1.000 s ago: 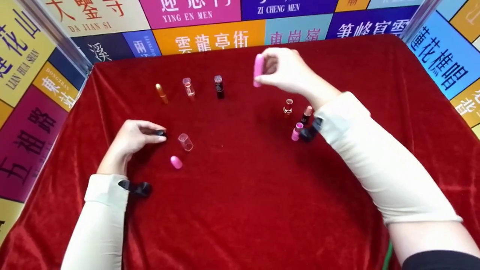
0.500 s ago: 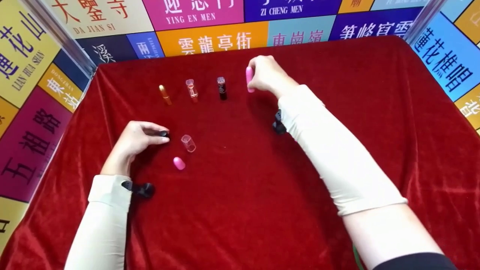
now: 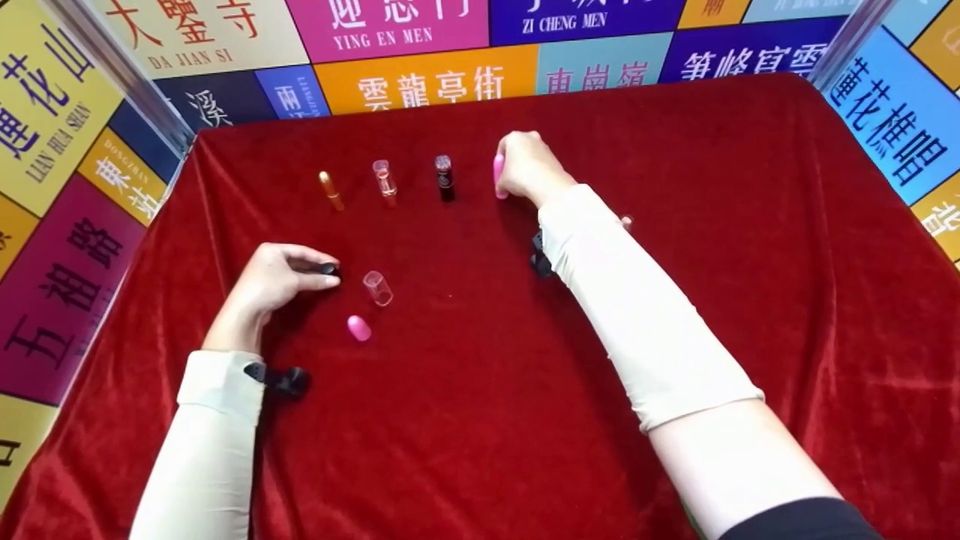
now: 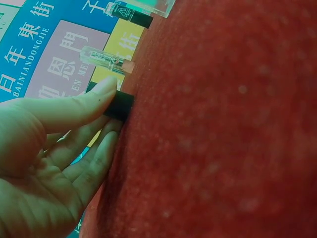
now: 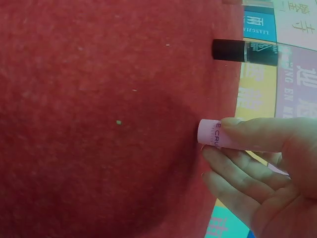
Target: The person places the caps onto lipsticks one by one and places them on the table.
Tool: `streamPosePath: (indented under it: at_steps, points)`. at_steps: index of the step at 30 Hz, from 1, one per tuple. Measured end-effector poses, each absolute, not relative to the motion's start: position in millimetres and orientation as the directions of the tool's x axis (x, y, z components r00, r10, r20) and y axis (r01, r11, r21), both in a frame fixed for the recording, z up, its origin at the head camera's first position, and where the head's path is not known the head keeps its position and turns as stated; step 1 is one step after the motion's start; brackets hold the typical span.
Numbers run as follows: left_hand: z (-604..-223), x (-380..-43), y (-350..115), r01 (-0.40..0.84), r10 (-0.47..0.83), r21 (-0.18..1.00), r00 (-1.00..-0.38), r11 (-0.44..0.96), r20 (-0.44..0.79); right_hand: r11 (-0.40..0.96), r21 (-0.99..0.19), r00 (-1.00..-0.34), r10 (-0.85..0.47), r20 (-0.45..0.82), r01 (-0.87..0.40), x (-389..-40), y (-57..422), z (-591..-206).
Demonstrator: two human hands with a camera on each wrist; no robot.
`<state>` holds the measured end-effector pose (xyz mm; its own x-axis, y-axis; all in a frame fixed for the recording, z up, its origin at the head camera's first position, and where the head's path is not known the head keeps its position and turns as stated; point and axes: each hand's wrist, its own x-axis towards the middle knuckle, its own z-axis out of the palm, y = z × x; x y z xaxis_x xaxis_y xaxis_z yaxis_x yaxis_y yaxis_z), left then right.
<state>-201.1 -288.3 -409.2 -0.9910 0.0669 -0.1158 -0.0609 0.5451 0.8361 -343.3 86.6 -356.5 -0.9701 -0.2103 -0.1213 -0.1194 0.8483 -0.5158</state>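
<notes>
My left hand point(image 3: 276, 281) pinches a short black lipstick cap point(image 4: 120, 105) between thumb and fingers, down at the red cloth. Beside it lie a clear cap point(image 3: 378, 289) and a pink cap point(image 3: 358, 328). At the back, my right hand point(image 3: 531, 166) grips a capped pink lipstick point(image 5: 209, 133) upright, its lower end close over the cloth. To its left stands a row: a black lipstick point(image 3: 445, 178), a clear-topped one point(image 3: 385, 182) and a gold one point(image 3: 330, 190). The right sleeve hides most of what stands behind it; one small lipstick tip point(image 3: 627, 220) peeks out.
Red velvet cloth point(image 3: 480, 405) covers the table. Printed panels point(image 3: 420, 79) with large lettering stand along the back and sides. Black wrist cameras sit on both cuffs, the left camera point(image 3: 289, 380) low over the cloth.
My right hand has moved slightly left and down with the pink lipstick, bringing it level with the row. Its sleeve now covers the lipsticks on the right. The left hand stays still.
</notes>
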Motion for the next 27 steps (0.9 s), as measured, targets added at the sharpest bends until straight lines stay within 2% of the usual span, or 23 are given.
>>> streamPosePath:
  at_steps: [9, 15, 23, 27]
  points:
    - [-410, -202, -288, -0.054, 0.072, 0.836, -0.991, 0.546, -0.111, 0.858, -0.5, -0.964, -0.217, -0.153, -0.114, -343, 89, -354]
    - [-411, -203, -288, -0.053, 0.076, 0.835, -0.991, 0.548, -0.113, 0.874, -0.466, -0.933, -0.273, -0.234, -0.139, -338, 101, -316]
    - [-411, -202, -290, -0.061, 0.075, 0.831, -0.99, 0.553, -0.123, 0.825, -0.452, -0.922, -0.387, -0.017, -0.338, -313, 152, -267]
    - [-411, -202, -290, -0.066, 0.07, 0.832, -0.99, 0.551, -0.124, 0.822, -0.443, -0.92, -0.391, 0.019, -0.358, -294, 189, -262]
